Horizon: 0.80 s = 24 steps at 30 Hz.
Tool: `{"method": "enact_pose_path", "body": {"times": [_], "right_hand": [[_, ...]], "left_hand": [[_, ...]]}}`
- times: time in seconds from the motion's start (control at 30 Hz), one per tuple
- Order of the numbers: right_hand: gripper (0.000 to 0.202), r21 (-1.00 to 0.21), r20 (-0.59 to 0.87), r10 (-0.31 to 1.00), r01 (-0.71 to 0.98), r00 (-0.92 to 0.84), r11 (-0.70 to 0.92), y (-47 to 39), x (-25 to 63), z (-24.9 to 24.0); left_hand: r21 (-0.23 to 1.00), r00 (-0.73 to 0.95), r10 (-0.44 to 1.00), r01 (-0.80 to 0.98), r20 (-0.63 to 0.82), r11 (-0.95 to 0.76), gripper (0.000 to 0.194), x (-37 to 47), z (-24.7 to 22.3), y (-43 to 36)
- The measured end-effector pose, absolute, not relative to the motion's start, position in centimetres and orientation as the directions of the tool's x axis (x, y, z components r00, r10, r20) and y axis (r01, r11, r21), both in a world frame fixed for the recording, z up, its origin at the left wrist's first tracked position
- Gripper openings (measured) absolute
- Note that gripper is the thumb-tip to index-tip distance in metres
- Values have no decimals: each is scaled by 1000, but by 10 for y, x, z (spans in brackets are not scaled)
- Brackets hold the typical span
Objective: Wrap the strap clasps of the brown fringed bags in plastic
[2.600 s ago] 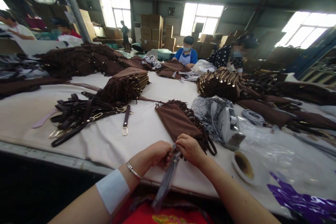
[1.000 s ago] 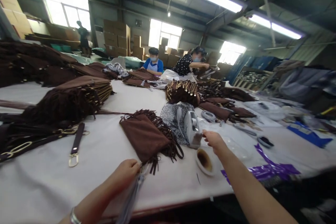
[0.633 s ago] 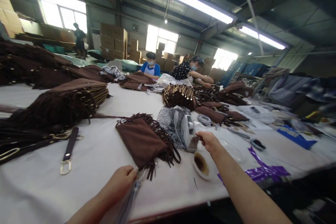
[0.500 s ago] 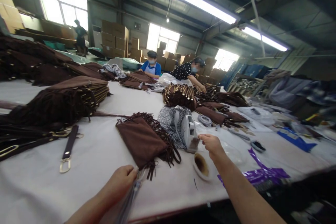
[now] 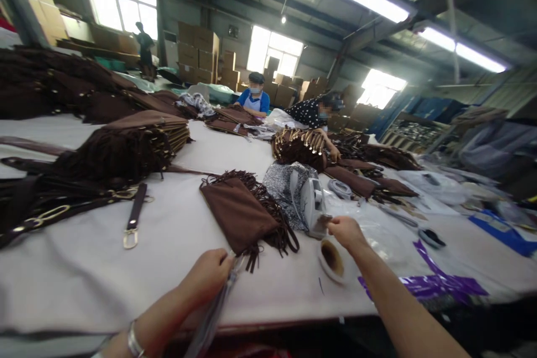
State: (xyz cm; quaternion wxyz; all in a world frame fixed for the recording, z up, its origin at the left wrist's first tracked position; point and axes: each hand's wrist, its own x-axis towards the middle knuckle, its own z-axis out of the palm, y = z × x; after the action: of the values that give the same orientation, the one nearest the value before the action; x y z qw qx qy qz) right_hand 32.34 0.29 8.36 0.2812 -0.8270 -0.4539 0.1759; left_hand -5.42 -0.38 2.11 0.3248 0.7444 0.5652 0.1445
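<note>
As our left hand (image 5: 207, 275) is clamping the gathered plastic strip (image 5: 213, 309), the brown fringed bag (image 5: 241, 215) lying just beyond that hand, our right hand (image 5: 347, 233) is pinching at the tape dispenser (image 5: 311, 207) on its left, nothing visibly torn free yet.

A: Where does the plastic (image 5: 216, 307) in the left hand (image 5: 207, 273) end?
B: Can't say; the bottom edge cuts it off.
A: Does the right hand (image 5: 347, 233) pinch anything at the dispenser (image 5: 309, 210)?
B: Too small to tell.
A: And the straps (image 5: 25, 198)?
B: Cut off at left; the cloth heap (image 5: 499, 142) is blurred.
</note>
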Motion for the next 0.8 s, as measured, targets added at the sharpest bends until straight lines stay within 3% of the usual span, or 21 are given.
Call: {"method": "enact_pose_path", "body": {"times": [0.13, 0.3, 0.4, 0.53, 0.8], "right_hand": [[13, -573, -31, 901, 731, 432, -370, -14, 308, 89], [31, -835, -253, 967, 500, 22, -230, -39, 228, 90], [27, -866, -338, 923, 445, -181, -230, -40, 169, 87], [24, -842, -383, 898, 483, -218, -241, -23, 117, 73], [33, -700, -448, 883, 670, -142, -247, 2, 88, 56]], "left_hand": [[605, 307, 948, 772, -85, -196, 34, -56, 22, -14], [578, 299, 954, 772, 34, -263, 30, -53, 12, -28], [539, 310, 941, 774, 136, -333, 29, -53, 3, -35], [449, 360, 916, 798, 178, -402, 25, -59, -5, -41], [322, 425, 896, 837, 130, -444, 18, -63, -8, -42]]}}
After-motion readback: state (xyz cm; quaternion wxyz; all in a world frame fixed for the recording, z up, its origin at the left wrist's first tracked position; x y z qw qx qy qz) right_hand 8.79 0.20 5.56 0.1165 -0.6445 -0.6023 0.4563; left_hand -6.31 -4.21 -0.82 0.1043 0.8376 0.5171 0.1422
